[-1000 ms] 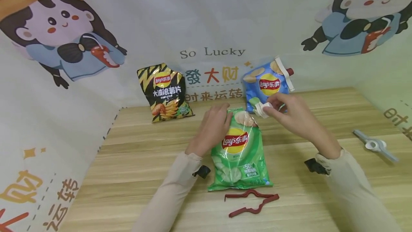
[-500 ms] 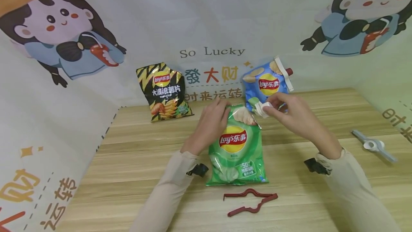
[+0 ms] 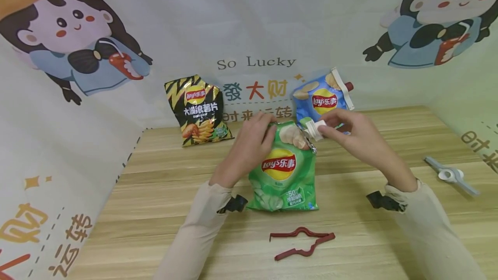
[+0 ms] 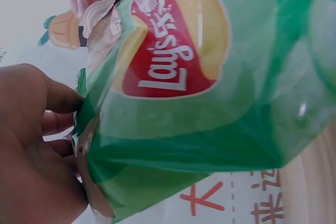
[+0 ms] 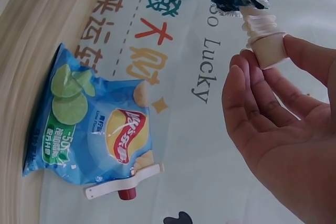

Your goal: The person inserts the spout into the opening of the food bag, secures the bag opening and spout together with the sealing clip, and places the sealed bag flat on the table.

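Note:
My left hand (image 3: 249,144) grips the upper left edge of a green bag of chips (image 3: 282,189). In the left wrist view its thumb (image 4: 58,93) lies on the near side, with fingers behind. The bag's upper right corner looks torn, with silvery foil showing. My right hand (image 3: 359,141) pinches a small white threaded spout with a plain end (image 5: 268,48) between thumb and fingertips. The spout's ridged end points at the foil corner of the bag; whether it sits inside cannot be told.
A dark red bag clip (image 3: 303,253) lies unfolded nearer me. A grey clip with a white ring (image 3: 451,175) lies far right. At the back wall lean a black bag of chips (image 3: 199,111) and a blue one (image 3: 323,100) closed by a white clip (image 5: 126,181).
My left hand has drawn the green bag up, away from me and slightly left, away from the red clip. The right hand and spout have shifted slightly; the spout now nears the bag's corner.

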`<state>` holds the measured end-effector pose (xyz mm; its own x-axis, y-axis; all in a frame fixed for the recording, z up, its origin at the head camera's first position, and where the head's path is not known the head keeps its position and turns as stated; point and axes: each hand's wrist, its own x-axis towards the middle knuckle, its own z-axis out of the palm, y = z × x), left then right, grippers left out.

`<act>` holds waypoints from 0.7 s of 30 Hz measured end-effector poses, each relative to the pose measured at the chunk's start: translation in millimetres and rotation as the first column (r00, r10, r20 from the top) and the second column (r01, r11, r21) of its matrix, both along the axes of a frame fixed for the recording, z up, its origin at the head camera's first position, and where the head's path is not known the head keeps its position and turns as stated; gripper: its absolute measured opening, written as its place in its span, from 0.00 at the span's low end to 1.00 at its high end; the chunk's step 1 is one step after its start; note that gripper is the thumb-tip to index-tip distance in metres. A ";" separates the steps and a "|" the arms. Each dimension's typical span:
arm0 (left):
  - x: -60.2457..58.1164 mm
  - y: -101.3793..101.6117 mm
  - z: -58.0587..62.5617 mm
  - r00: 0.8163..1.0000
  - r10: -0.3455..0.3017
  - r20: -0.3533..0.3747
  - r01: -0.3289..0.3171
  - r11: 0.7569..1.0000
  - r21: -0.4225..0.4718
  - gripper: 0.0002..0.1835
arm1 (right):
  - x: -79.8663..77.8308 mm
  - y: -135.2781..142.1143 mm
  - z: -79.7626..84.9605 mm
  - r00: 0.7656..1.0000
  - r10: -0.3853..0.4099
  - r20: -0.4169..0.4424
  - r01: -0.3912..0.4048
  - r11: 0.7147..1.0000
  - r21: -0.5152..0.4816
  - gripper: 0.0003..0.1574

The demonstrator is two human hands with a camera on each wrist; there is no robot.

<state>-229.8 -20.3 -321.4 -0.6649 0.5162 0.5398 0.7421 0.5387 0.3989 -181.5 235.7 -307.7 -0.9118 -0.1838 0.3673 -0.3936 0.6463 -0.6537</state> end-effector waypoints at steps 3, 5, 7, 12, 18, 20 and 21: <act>3.5 -1.8 5.0 1.000 -0.007 0.016 0.007 1.000 0.006 0.10 | 0.9 -1.9 0.1 1.000 0.015 0.004 -0.015 1.000 -0.008 0.17; 5.8 -3.1 8.0 1.000 -0.010 0.021 0.010 1.000 0.003 0.10 | 1.1 -3.0 -0.1 0.999 0.036 0.007 -0.036 0.999 -0.016 0.17; 8.1 -4.8 11.0 1.000 -0.013 0.022 0.013 1.000 0.000 0.10 | 1.4 -4.6 -0.2 0.998 0.066 0.003 -0.066 0.998 -0.021 0.18; 12.1 -9.9 18.6 1.000 -0.013 0.013 0.013 1.000 -0.006 0.09 | 1.5 -10.5 -0.5 0.994 0.107 -0.005 -0.107 0.993 -0.047 0.16; 18.3 -14.9 25.3 1.000 0.001 0.026 0.002 0.993 -0.114 0.12 | 2.0 -18.2 -3.9 0.988 0.149 0.033 -0.146 0.986 -0.077 0.14; 22.2 -13.4 26.6 1.000 0.014 0.019 -0.010 0.981 -0.192 0.17 | 3.6 -19.9 -4.9 0.985 0.165 0.045 -0.161 0.984 -0.079 0.14; 24.5 -11.7 27.3 1.000 0.020 0.008 -0.018 0.973 -0.231 0.20 | 4.7 -20.6 -5.3 0.984 0.172 0.048 -0.168 0.983 -0.080 0.14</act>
